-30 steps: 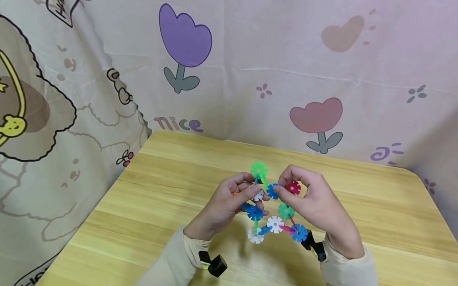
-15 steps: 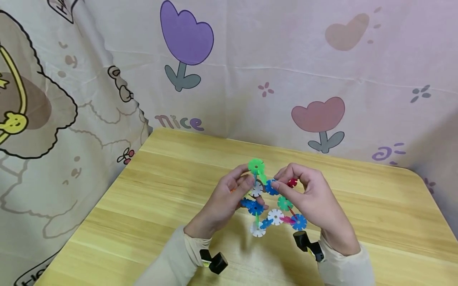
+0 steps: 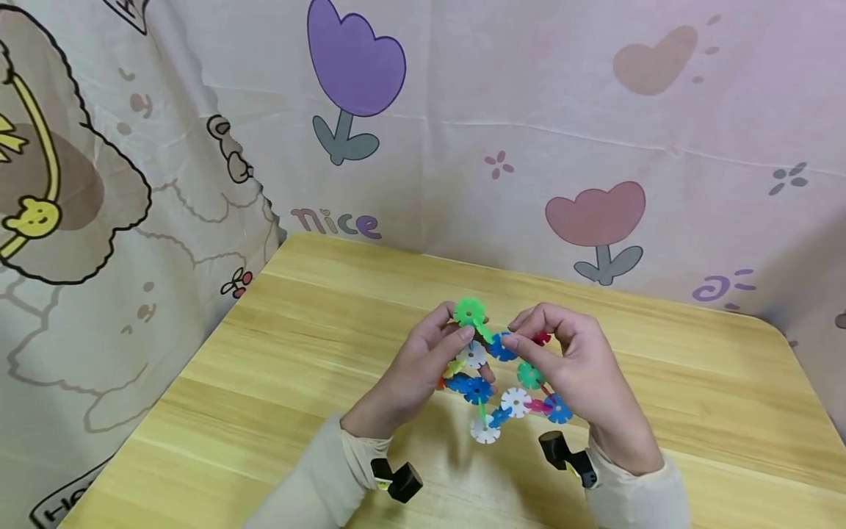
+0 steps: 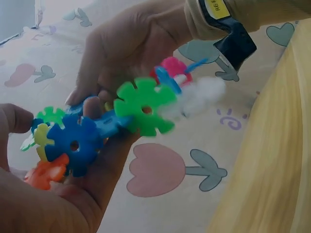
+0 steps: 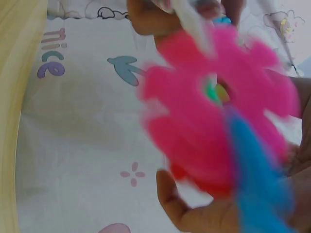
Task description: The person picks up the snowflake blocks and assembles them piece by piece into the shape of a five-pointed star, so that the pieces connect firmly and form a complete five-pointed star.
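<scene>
A ring of interlocking plastic snowflake discs is held above the table between both hands. In the head view my left hand (image 3: 423, 367) grips its left side, thumb by the bright green disc (image 3: 468, 312) and above a white disc (image 3: 473, 355). My right hand (image 3: 584, 371) pinches a blue disc (image 3: 501, 347) at the top; a red disc (image 3: 543, 338) is partly hidden behind its fingers. A lower white disc (image 3: 485, 430) hangs at the bottom. The left wrist view shows an orange disc (image 4: 47, 172) against the left palm. A pink disc (image 5: 189, 121) looms blurred in the right wrist view.
The wooden table (image 3: 264, 382) lies beneath the hands. Behind it hangs a printed cloth (image 3: 449, 198) with tulips, reaching round the left side. Black wrist cameras (image 3: 405, 482) sit on both cuffs.
My left thumb has moved up from the white disc toward the bright green one. The ring's lower part has swung slightly right and up. My right hand keeps its pinch on the blue disc.
</scene>
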`<state>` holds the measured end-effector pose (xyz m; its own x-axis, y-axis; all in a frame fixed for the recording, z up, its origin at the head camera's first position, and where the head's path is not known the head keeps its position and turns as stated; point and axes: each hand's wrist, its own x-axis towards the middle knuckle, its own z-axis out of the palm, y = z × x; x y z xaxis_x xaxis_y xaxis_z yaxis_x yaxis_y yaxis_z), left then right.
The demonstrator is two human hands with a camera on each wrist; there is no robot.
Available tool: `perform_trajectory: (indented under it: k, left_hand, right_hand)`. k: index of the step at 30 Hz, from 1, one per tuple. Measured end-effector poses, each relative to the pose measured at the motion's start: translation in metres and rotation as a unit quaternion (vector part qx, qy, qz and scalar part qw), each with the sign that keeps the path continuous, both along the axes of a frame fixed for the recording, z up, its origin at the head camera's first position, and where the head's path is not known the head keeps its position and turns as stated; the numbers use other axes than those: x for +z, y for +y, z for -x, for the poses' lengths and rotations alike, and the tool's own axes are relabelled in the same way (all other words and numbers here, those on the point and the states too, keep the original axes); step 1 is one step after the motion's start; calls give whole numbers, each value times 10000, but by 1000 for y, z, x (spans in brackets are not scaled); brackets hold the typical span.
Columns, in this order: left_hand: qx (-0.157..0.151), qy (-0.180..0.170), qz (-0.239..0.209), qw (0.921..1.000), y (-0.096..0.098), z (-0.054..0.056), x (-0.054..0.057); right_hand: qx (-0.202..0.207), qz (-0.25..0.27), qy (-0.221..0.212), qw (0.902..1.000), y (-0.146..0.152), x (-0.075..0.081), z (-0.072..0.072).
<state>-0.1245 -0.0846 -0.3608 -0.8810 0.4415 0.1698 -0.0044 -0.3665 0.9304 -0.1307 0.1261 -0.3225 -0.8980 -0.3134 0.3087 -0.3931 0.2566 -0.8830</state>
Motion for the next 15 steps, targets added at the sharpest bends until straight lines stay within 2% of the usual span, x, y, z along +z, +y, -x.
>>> perform_trajectory:
  k: [8,15]
  left_hand:
    - [51,119,-44,9999,5,-2,-1]
    - [442,381,10,9983,6,-3,-3]
  right_hand:
    - [-400,169,114,9990,-7,0,-5]
    - [-235,-23,243,9994,-6,-2,-2]
